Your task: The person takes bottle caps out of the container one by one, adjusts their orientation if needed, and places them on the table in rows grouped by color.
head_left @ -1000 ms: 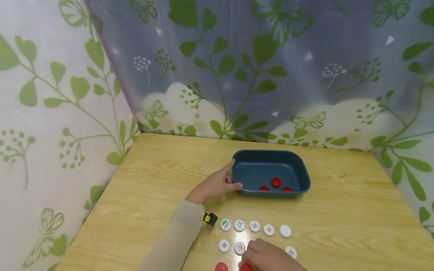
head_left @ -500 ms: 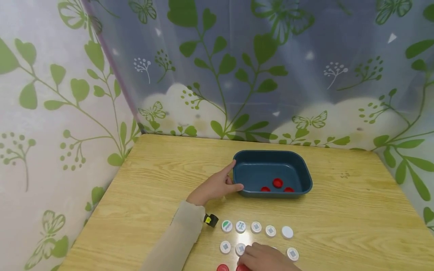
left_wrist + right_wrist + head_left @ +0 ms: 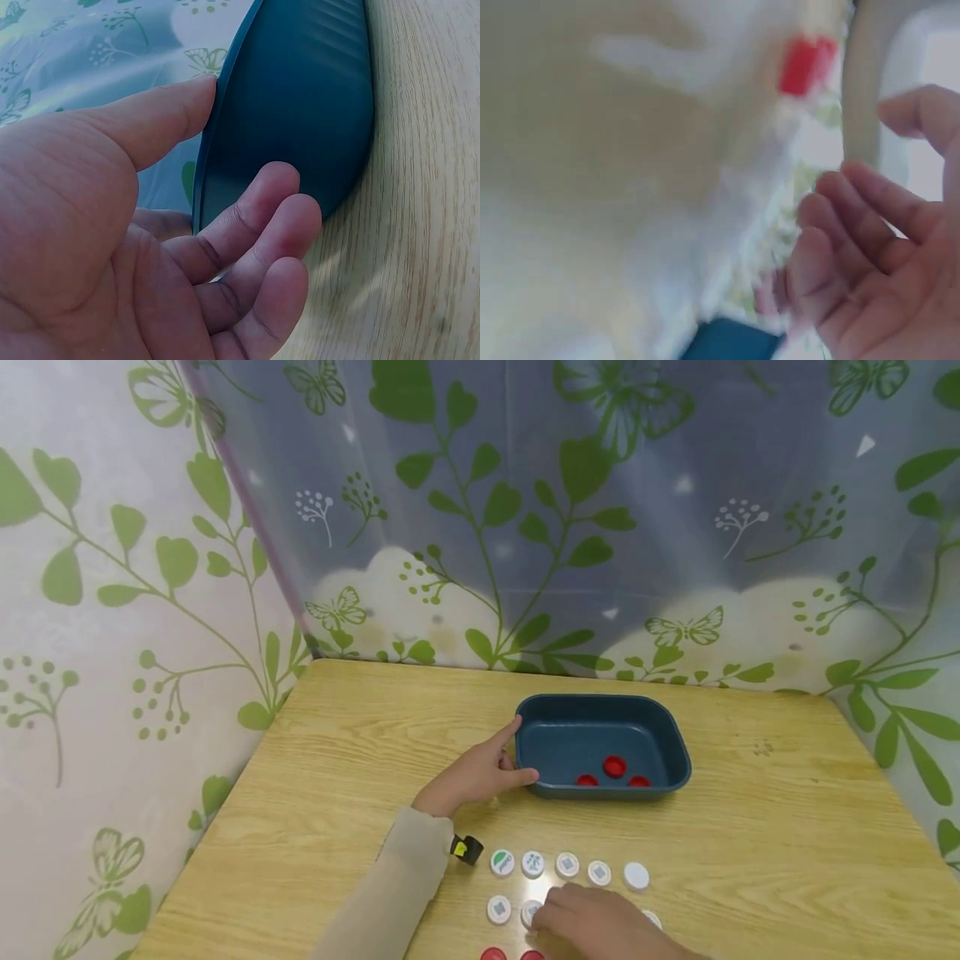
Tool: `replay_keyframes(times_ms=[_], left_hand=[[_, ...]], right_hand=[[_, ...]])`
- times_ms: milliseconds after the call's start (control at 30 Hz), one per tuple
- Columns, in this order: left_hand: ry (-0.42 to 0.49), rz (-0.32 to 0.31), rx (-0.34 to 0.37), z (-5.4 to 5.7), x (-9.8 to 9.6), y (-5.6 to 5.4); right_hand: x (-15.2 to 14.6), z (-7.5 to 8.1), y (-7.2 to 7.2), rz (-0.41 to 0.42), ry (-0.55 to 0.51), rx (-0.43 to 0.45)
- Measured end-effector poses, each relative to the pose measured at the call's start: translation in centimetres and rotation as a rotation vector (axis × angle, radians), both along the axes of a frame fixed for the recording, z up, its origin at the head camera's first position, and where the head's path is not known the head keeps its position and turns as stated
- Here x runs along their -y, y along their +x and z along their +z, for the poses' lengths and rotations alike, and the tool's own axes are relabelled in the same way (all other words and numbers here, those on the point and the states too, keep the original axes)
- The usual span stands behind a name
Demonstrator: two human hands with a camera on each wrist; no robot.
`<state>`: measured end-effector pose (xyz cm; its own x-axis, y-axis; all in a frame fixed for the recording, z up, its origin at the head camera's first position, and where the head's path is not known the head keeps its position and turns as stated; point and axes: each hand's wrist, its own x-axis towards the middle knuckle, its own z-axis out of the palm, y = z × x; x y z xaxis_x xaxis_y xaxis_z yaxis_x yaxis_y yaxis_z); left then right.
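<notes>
My left hand (image 3: 480,772) holds the left end of a dark blue rectangular tub (image 3: 603,793). In the left wrist view its thumb is on the rim of the tub, with several fingers bent against the outer wall. Three red bottle caps (image 3: 615,767) lie inside. My right hand (image 3: 592,920) is above the rows of caps, its thumb apart from the fingers and nothing between them in the right wrist view. Just below it, two red bottle caps (image 3: 493,954) lie side by side at the bottom edge of the head view. The hand partly covers a white bottle cap (image 3: 529,912).
White bottle caps form a row in front of the tub, from a green-printed cap (image 3: 502,862) to a plain white cap (image 3: 636,876). A second row starts with a printed cap (image 3: 498,909). Patterned cloth (image 3: 480,527) stands behind the wooden table (image 3: 337,735).
My right hand has set a red cap down beside the other red one, let go and moved slightly up and away. The left hand and the tub stay put.
</notes>
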<state>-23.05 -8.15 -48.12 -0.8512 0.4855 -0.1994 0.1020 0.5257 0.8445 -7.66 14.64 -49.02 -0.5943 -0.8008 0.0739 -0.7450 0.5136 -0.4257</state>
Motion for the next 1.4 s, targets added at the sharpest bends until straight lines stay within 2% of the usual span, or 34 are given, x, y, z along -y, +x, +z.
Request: replay_keyframes(times_ms=[100, 167, 200, 267, 333, 400, 467, 533, 633, 733, 900, 1033, 1400], left_hand=[[-0.017, -0.001, -0.011, 0.1, -0.2, 0.0], [-0.023, 0.005, -0.014, 0.0, -0.2, -0.1], [-0.024, 0.007, -0.014, 0.0, -0.2, -0.1], [-0.024, 0.007, -0.014, -0.2, -0.2, -0.2], [-0.025, 0.004, -0.018, -0.3, -0.2, -0.3], [-0.021, -0.001, -0.021, -0.3, -0.2, -0.3], [-0.018, 0.0, -0.024, -0.4, -0.1, -0.4], [-0.016, 0.001, -0.025, -0.4, 0.0, -0.5], [-0.012, 0.001, -0.022, -0.4, 0.0, -0.5], [-0.01, 0.002, -0.016, -0.3, 0.0, -0.5], [-0.01, 0.009, -0.017, -0.1, 0.0, -0.5], [-0.013, 0.012, -0.015, -0.1, -0.1, -0.4], [0.003, 0.021, -0.005, -0.2, -0.1, -0.4]], right_hand=[[-1.8, 2.7, -2.4, -0.112, -0.069, -0.108], [-3.2, 4.4, -5.0, -0.192, -0.074, -0.203], [-3.9, 5.2, -6.6, -0.233, -0.04, -0.251], [-5.5, 6.4, -10.0, -0.285, 0.069, -0.28], [-7.0, 7.1, -13.3, -0.295, 0.225, -0.251], [-8.2, 7.4, -16.0, -0.273, 0.365, -0.18], [-9.0, 7.1, -18.1, -0.234, 0.478, -0.084], [-9.2, 6.6, -19.4, -0.202, 0.548, -0.008], [-9.3, 5.4, -20.6, -0.182, 0.588, 0.09], [-9.2, 4.3, -21.2, -0.157, 0.571, 0.123], [-8.6, 3.2, -21.5, -0.088, 0.504, 0.052], [-8.2, 3.1, -21.5, -0.022, 0.466, -0.009], [-6.7, 3.9, -21.3, 0.008, 0.538, -0.046]])
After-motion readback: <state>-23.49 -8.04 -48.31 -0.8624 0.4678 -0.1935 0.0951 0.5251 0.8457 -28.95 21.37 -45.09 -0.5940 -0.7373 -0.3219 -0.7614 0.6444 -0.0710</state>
